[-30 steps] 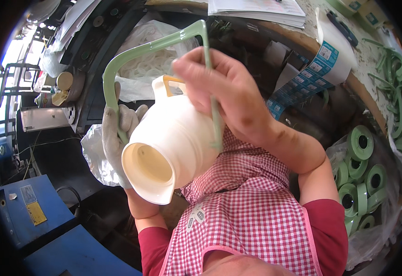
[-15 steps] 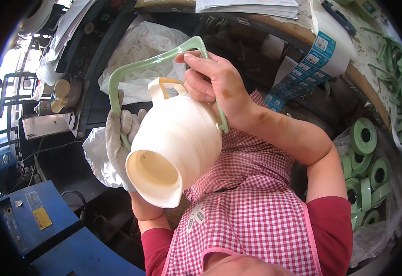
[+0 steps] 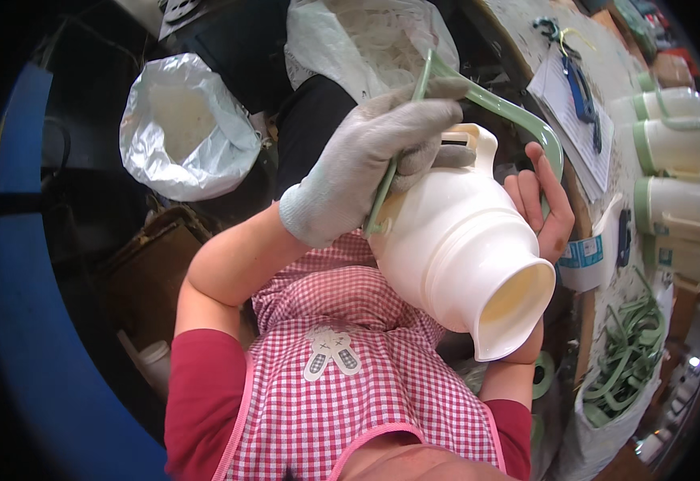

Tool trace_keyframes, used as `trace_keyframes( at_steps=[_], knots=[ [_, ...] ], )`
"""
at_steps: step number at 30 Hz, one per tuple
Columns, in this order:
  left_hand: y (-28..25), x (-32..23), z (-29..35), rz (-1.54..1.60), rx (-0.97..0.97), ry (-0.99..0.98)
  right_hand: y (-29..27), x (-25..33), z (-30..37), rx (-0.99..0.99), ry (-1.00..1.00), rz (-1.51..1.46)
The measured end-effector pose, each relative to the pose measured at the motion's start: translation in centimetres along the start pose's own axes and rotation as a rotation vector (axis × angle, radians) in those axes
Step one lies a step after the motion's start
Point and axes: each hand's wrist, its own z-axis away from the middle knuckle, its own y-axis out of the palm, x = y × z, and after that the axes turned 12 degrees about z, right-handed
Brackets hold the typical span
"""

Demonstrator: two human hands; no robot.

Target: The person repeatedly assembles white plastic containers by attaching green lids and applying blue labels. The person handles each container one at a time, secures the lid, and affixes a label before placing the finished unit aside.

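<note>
A white plastic jug (image 3: 454, 228) is held tilted in front of my apron, its mouth and spout toward the lower right. A green U-shaped handle (image 3: 498, 100) spans it, one end at the jug's left side, the other running down behind its right side. My left hand (image 3: 374, 152), in a grey glove, is closed around the near arm of the green handle, beside the jug's small fixed grip. My bare right hand (image 3: 546, 196) curls against the jug's right side at the handle's other end; the jug hides part of that hand.
A plastic-lined container (image 3: 182, 132) stands at left, and a clear bag of whitish parts (image 3: 382, 40) lies ahead. The bench (image 3: 518, 32) at right bears papers (image 3: 578, 120), several white-and-green jugs (image 3: 679, 144) and a bag of green handles (image 3: 623, 361).
My view has swung right. The jug's mouth has turned from lower left to lower right. My left hand has moved onto the green handle's near arm; my right hand has shifted to the jug's far side.
</note>
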Motion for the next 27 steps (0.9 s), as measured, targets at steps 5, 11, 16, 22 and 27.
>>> trace_keyframes(
  at_steps=[5,11,16,22,27],
  knots=[
    [0.3,-0.1,0.1,-0.056,-0.123,-0.039,1.0,-0.7,0.0,0.014,-0.020,-0.081],
    [2.0,1.5,0.5,-0.307,-0.252,0.308,0.8,-0.9,1.2,0.101,-0.221,0.120],
    [-1.7,-2.6,1.2,-0.776,0.016,0.582,3.5,-0.5,-4.2,0.520,-0.817,0.129],
    [-2.6,-11.5,-3.6,-0.706,0.033,0.827,1.9,0.0,-9.1,0.458,-0.477,0.555],
    [-6.5,-12.9,-3.3,-0.282,-0.267,0.885,-8.7,12.3,-1.0,-0.233,-0.812,0.212]
  ],
)
